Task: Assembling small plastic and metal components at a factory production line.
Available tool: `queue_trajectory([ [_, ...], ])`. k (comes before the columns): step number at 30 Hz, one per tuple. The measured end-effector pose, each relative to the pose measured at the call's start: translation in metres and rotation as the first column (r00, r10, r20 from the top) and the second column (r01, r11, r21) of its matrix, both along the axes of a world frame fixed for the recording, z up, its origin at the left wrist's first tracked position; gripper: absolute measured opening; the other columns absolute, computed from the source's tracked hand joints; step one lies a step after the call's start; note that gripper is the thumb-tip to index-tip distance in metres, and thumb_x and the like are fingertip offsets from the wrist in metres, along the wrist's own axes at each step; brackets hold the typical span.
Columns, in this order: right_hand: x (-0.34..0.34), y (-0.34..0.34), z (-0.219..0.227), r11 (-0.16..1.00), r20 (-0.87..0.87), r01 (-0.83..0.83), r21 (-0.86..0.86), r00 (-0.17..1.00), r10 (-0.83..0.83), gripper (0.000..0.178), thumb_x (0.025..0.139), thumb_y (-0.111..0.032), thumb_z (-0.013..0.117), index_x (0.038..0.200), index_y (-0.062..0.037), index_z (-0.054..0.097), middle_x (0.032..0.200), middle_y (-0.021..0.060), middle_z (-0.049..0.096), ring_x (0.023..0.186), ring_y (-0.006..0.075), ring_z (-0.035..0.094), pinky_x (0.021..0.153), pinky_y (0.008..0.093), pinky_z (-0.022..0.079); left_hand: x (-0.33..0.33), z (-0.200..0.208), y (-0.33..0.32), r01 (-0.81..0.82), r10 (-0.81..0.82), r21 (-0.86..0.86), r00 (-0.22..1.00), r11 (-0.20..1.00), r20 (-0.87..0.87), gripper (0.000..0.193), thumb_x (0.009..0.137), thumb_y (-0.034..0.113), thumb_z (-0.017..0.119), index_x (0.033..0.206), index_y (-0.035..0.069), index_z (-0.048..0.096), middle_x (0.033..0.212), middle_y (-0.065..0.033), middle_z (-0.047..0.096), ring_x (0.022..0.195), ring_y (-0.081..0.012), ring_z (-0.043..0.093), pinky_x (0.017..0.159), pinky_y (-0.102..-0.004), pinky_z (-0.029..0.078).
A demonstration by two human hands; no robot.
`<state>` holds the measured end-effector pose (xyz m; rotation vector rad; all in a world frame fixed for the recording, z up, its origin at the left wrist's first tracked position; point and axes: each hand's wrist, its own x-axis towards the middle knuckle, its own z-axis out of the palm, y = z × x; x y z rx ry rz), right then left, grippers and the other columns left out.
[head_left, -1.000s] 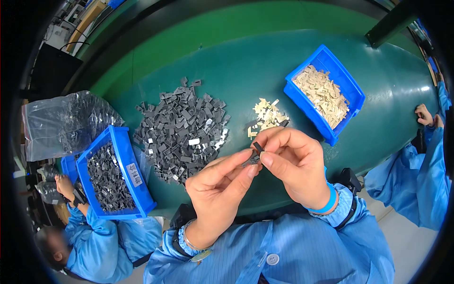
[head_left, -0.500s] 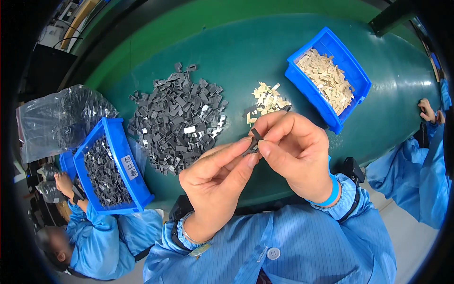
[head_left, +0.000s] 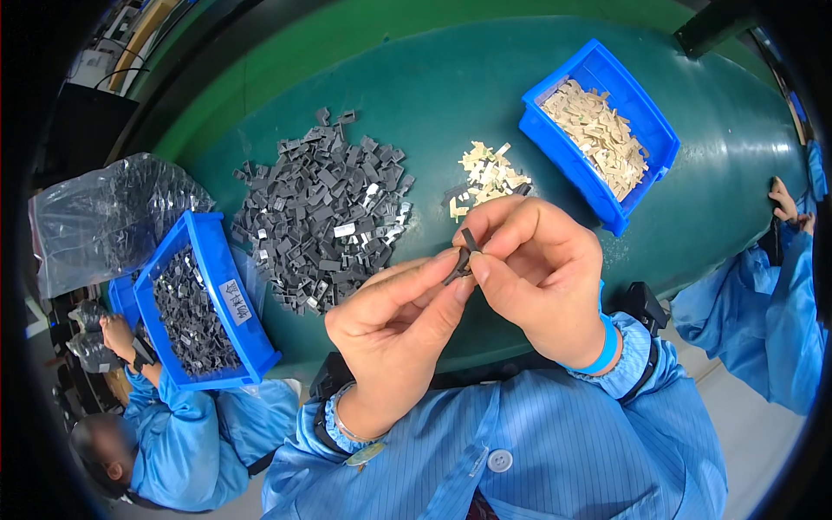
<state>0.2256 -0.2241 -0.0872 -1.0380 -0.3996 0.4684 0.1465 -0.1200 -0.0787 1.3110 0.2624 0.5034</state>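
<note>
My left hand (head_left: pixel 390 325) pinches a small black plastic part (head_left: pixel 457 267) between thumb and fingertips. Against it, the thumb and forefinger of my right hand (head_left: pixel 550 282) grip a narrow dark piece (head_left: pixel 470 239) that sticks up between the fingertips. Whether the two pieces are joined cannot be made out, as the fingers cover much of them. Just beyond my right hand lies a little heap of pale tan pieces (head_left: pixel 487 170), with a few dark bits at its edges. A broad pile of black plastic parts (head_left: pixel 321 204) spreads to the left of it on the green table (head_left: pixel 433 95).
At right stands a blue bin (head_left: pixel 568 167) of tan pieces; at left, another blue bin (head_left: pixel 263 351) of black parts. A clear plastic bag (head_left: pixel 113 212) rests behind the left bin. Co-workers in blue sit at left (head_left: pixel 191 433) and right (head_left: pixel 750 321).
The view has shifted slightly, so the piles and bins sit a little higher. The narrow dark piece has tilted a little between my fingertips; both hands have kept their grips.
</note>
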Motion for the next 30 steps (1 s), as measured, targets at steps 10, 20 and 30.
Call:
queue_trajectory([
  [10,0.0053,-0.0063,0.0068,0.989,-0.303,-0.125,0.077,0.942,0.142,0.007,0.075,0.003,0.057,0.076,-0.0021,0.051,0.094,0.0132,0.055,0.083,0.0148,0.053,0.071,0.0266,0.045,-0.001,-0.0003,0.0024,0.042,-0.055,-0.241,0.997,0.97,-0.048,0.023,0.075,-0.009,0.061,0.097,-0.005,0.06,0.092,-0.0164,0.063,0.081,-0.0177,0.062,0.073,-0.0264,0.051],
  [20,0.0062,-0.0058,0.0035,0.989,-0.291,-0.141,0.055,0.945,0.151,0.006,0.077,0.002,0.058,0.077,-0.0007,0.053,0.094,0.0126,0.054,0.081,0.0148,0.054,0.069,0.0265,0.048,-0.001,-0.0023,0.0019,0.032,-0.045,-0.153,0.995,0.988,-0.085,0.023,0.075,-0.009,0.061,0.098,-0.005,0.061,0.093,-0.0158,0.063,0.081,-0.0168,0.062,0.074,-0.0259,0.05],
  [30,0.0035,-0.0029,0.0012,0.998,-0.209,-0.058,0.038,0.976,0.064,0.008,0.076,0.005,0.058,0.077,-0.0006,0.052,0.093,0.0129,0.055,0.082,0.0142,0.054,0.07,0.026,0.047,0.0015,-0.0014,0.0013,0.027,-0.034,-0.091,0.997,0.996,-0.07,0.024,0.074,-0.009,0.062,0.097,-0.005,0.061,0.096,-0.016,0.062,0.083,-0.0156,0.061,0.073,-0.0244,0.05],
])
